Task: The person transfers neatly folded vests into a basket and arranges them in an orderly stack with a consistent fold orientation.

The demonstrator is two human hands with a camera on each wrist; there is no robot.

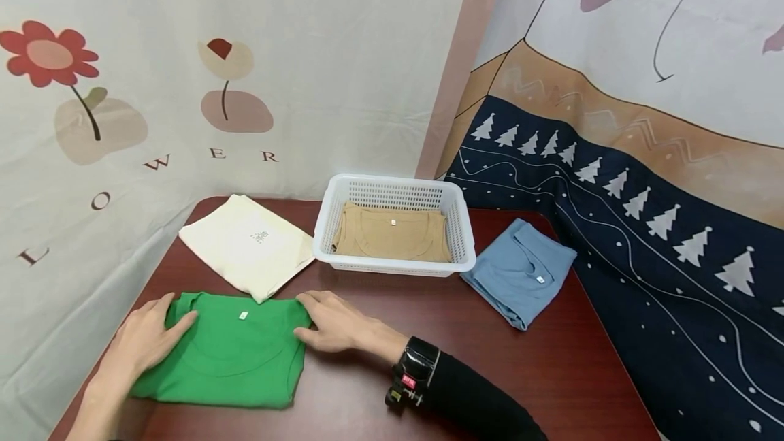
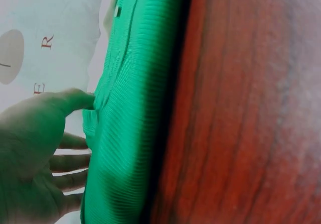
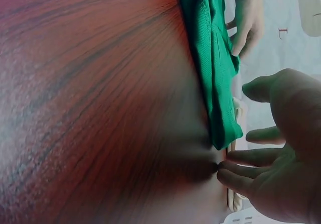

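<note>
A folded green shirt point(image 1: 233, 359) lies on the table at the front left, its neckline and small white label facing up. My left hand point(image 1: 143, 335) rests at its left edge, and in the left wrist view the thumb point(image 2: 75, 99) touches the ribbed cloth while the fingers extend beside it. At the shirt's upper right corner is my right hand point(image 1: 333, 322), fingers and thumb spread apart. In the right wrist view the right hand point(image 3: 286, 158) has its fingertips low beside the shirt's end, without a visible pinch.
Behind the shirt lies a folded cream garment point(image 1: 245, 243). A white plastic basket point(image 1: 392, 267) at the back holds a folded tan shirt point(image 1: 395, 237). To its right, a folded blue garment point(image 1: 520, 271) lies on the dark red table point(image 1: 490, 373). Printed curtains hang behind.
</note>
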